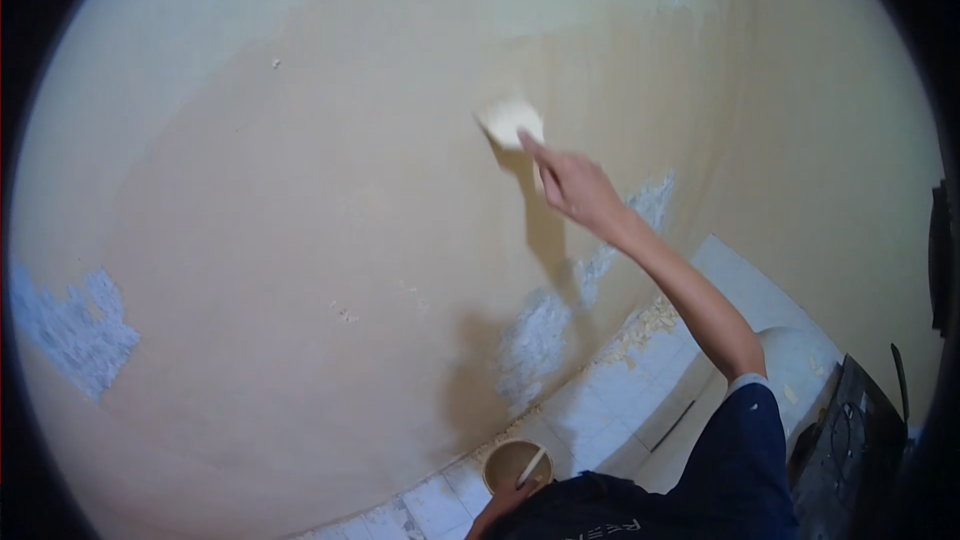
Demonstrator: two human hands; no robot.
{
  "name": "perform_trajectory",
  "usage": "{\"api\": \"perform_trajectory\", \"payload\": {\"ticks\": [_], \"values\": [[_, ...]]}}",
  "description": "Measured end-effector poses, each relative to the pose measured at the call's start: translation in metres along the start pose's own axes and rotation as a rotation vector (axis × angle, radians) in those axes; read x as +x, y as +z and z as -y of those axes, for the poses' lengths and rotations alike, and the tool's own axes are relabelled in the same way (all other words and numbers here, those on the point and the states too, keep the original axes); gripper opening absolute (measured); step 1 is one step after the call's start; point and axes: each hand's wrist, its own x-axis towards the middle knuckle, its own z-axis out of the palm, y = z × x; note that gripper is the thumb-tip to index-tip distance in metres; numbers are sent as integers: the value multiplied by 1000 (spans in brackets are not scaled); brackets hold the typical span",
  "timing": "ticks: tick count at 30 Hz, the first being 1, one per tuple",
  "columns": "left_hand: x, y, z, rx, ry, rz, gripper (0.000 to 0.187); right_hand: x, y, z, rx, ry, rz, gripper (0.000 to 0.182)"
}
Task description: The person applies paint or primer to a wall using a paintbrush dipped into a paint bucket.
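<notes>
My right hand (pixel 580 188) is stretched out to the wall, its fingers wrapped round a wide pale brush (pixel 513 123). The brush's head is against or very close to the wall and is blurred by motion. Low in the view, my left hand (pixel 508 500) grips a round tan bucket (pixel 488 468) near my body. A light stick-like handle (pixel 533 464) leans inside the bucket, close to my fingers. Around the brush the beige wall (pixel 300 200) has a darker, damp-looking area with a paler surface above it.
Bare grey patches show on the wall at the lower left (pixel 90 330) and below my right arm (pixel 535 340). Peeled flakes (pixel 645 330) lie along the tiled ledge (pixel 610 390). A rounded pale fixture (pixel 785 345) and a dark panel (pixel 845 440) stand at the right.
</notes>
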Motion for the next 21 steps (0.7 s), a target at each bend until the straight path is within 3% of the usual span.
{"api": "perform_trajectory", "payload": {"ticks": [2, 4, 5, 7, 9, 11, 14, 15, 17, 21], "values": [[-5, -1, -4, 4, -100, 46, 70, -40, -1, -7, -24, 52, 131, 46], [-8, -9, -13, 2, -11, -1, 69, -57, -11, -5, -24, 138, 326, 45], [-5, -8, -3, -4, 75, -68, 67, -52, -16, -5, -22, 135, 322, 45], [-3, -14, -14, -4, 56, -51, 66, -30, -38, -1, 92, 31, 19, 41], [-4, -17, -24, -3, 21, -26, 66, 9, -67, 18, 92, 11, -92, 43], [-1, -13, -30, -2, 111, 5, 66, 43, -80, 29, 89, -43, -203, 42], [2, -4, -33, 25, 48, 26, 68, 55, -49, 27, 125, -20, -158, 42], [0, -2, -32, 20, 41, 21, 68, 46, -14, 10, 75, -122, -179, 47], [-2, 0, -31, -4, -49, 19, 69, 0, 41, -1, 43, -74, -166, 56], [-1, 6, 1, -72, 15, -94, 66, -119, 97, -5, 16, 89, 165, 62]]}}
